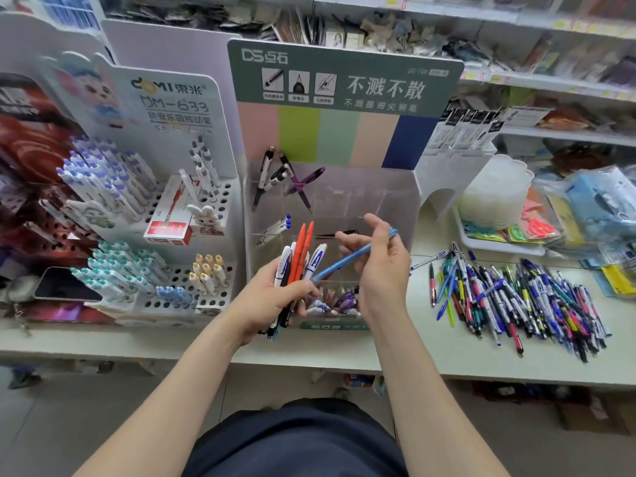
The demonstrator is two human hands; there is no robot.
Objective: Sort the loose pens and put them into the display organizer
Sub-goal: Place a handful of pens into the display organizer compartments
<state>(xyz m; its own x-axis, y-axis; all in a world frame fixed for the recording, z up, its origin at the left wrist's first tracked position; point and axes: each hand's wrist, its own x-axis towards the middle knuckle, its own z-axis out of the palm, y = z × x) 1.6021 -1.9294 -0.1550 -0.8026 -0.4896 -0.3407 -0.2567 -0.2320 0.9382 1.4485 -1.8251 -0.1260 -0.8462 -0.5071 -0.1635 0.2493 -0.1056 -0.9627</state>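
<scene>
The left hand (272, 297) grips a bundle of pens (298, 259), orange and white among them, in front of the clear display organizer (395, 201). The right hand (375, 259) pinches a light blue pen (347, 258), apparently drawing it from the bundle. The loose pile (516, 297) lies on the counter (344, 352) to the right. A hasty pull could loosen the bundle and spill pens into the wrong compartment.

Green header card (344, 79) of the clear plastic organizer (389, 197), centre: "DS点石", "不溅不散"; white backing card (172, 110), left: "DOMI東米", "DM-633".
</scene>
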